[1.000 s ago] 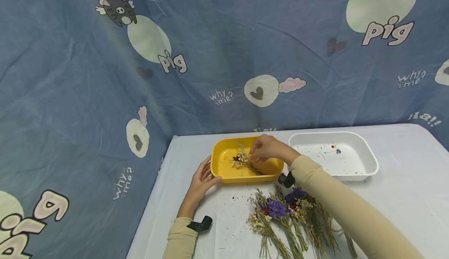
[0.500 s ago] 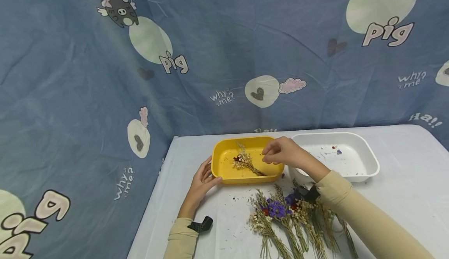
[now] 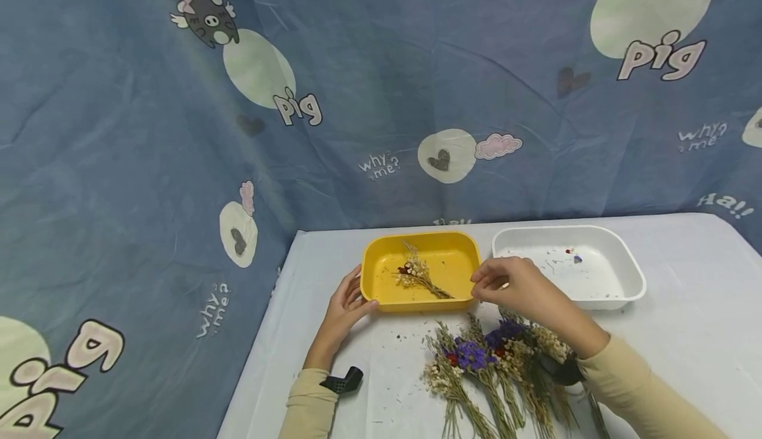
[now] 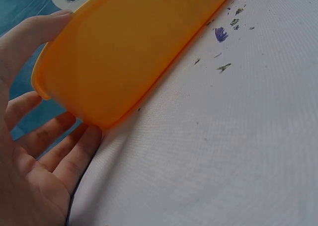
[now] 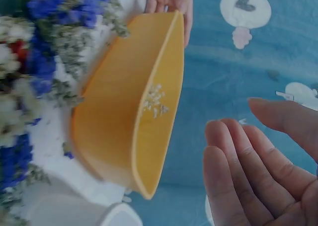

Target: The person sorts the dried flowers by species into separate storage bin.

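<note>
My left hand (image 3: 344,308) holds the left end of a yellow plastic tray (image 3: 417,306), thumb at the near corner and fingers along the end. In the left wrist view, the thumb (image 4: 37,35) touches the rim and the fingertips meet the tray's outer wall (image 4: 119,62). Inside the tray lies a small bunch of dried flowers (image 3: 417,274), pale with a dark red bloom. Near the tray's right end hovers my right hand (image 3: 520,290); in the right wrist view its loosely bent fingers (image 5: 238,171) and thumb are apart with nothing between them.
A white tray (image 3: 625,287) with small petals and crumbs stands right of the yellow one. Several dried flower bunches (image 3: 473,356), with purple, red and cream blooms, lie on the white tablecloth (image 3: 393,373) in front. Behind hangs a blue printed curtain (image 3: 369,82).
My right hand has moved from the dried flowers inside the yellow tray to the right and nearer, past its right end. The bunch stays in the tray; my left hand keeps its place.
</note>
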### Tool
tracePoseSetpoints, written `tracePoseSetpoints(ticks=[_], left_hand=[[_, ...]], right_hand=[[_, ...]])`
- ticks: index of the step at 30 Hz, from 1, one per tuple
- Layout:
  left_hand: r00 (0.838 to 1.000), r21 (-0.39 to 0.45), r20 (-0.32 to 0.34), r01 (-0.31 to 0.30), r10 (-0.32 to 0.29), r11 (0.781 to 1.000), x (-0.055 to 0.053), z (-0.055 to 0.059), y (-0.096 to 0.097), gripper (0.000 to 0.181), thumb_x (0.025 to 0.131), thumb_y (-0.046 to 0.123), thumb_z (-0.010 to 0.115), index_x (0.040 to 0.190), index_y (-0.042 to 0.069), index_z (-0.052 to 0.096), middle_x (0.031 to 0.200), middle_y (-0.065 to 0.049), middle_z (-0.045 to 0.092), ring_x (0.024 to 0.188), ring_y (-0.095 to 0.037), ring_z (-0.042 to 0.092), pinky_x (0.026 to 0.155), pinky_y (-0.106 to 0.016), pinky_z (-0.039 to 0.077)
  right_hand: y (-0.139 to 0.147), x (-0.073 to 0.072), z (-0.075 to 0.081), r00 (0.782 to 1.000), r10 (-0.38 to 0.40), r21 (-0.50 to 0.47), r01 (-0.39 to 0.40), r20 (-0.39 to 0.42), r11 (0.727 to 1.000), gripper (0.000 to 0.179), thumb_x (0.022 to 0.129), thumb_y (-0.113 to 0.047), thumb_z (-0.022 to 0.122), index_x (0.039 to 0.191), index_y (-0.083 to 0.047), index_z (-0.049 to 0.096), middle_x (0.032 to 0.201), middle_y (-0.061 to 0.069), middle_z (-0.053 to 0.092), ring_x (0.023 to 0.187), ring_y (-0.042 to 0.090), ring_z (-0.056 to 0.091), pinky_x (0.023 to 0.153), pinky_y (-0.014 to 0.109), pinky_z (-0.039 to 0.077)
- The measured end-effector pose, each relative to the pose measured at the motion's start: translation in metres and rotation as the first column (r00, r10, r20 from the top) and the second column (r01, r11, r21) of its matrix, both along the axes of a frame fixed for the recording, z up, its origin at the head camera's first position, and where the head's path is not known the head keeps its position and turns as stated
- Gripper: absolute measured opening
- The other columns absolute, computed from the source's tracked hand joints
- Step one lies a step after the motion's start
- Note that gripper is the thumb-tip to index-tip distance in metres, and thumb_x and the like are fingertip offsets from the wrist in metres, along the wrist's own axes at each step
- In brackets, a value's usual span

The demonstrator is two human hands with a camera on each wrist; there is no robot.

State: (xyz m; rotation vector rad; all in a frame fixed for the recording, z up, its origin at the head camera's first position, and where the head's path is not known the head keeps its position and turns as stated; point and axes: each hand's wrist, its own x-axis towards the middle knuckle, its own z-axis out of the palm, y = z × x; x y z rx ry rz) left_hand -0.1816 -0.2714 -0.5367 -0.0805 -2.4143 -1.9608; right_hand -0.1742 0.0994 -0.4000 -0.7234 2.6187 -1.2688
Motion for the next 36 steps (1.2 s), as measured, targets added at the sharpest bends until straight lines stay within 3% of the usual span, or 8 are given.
tracePoseSetpoints(ticks=[13, 20, 27, 36], left_hand=[[1.000, 0.006, 0.012, -0.008, 0.008, 1.000, 0.001, 0.001, 0.002, 0.087, 0.085, 0.012, 0.085, 0.157, 0.033, 0.040, 0.153, -0.008, 0.053, 0.141, -0.028, 0.054, 0.109, -0.022, 0.052], [1.000, 0.005, 0.014, -0.006, 0.006, 1.000, 0.001, 0.002, 0.002, 0.087, 0.085, 0.012, 0.085, 0.157, 0.033, 0.040, 0.152, -0.007, 0.054, 0.140, -0.028, 0.055, 0.108, -0.022, 0.052], [1.000, 0.014, 0.009, 0.003, -0.003, 1.000, 0.000, 0.001, 0.002, 0.087, 0.086, 0.009, 0.084, 0.157, 0.033, 0.040, 0.151, -0.009, 0.054, 0.140, -0.029, 0.055, 0.109, -0.022, 0.052], [1.000, 0.015, 0.012, -0.001, 0.001, 1.000, 0.001, 0.002, 0.001, 0.087, 0.086, 0.010, 0.084, 0.157, 0.032, 0.040, 0.152, -0.009, 0.053, 0.140, -0.029, 0.055, 0.108, -0.022, 0.052]], right_hand=[[0.026, 0.038, -0.020, 0.997, -0.059, 0.067, 0.062, -0.043, 0.996, 0.013, 0.089, -0.023, 0.081, 0.097, -0.015, 0.075, 0.088, -0.009, 0.076, 0.077, 0.001, 0.069, 0.072, 0.021, 0.061], [0.039, 0.057, -0.037, 0.996, -0.081, 0.091, 0.084, -0.036, 0.992, 0.016, 0.082, -0.019, 0.085, 0.092, -0.012, 0.075, 0.080, -0.011, 0.072, 0.070, -0.004, 0.064, 0.066, 0.019, 0.059], [0.046, 0.076, -0.054, 0.993, -0.118, 0.210, 0.112, 0.017, 0.971, 0.017, 0.081, -0.020, 0.085, 0.083, -0.019, 0.068, 0.070, -0.015, 0.061, 0.062, -0.005, 0.051, 0.058, 0.018, 0.050], [0.047, 0.091, -0.072, 0.988, -0.144, 0.279, 0.124, 0.054, 0.952, 0.021, 0.080, -0.029, 0.086, 0.080, -0.021, 0.067, 0.067, -0.014, 0.058, 0.058, -0.003, 0.047, 0.053, 0.018, 0.044]])
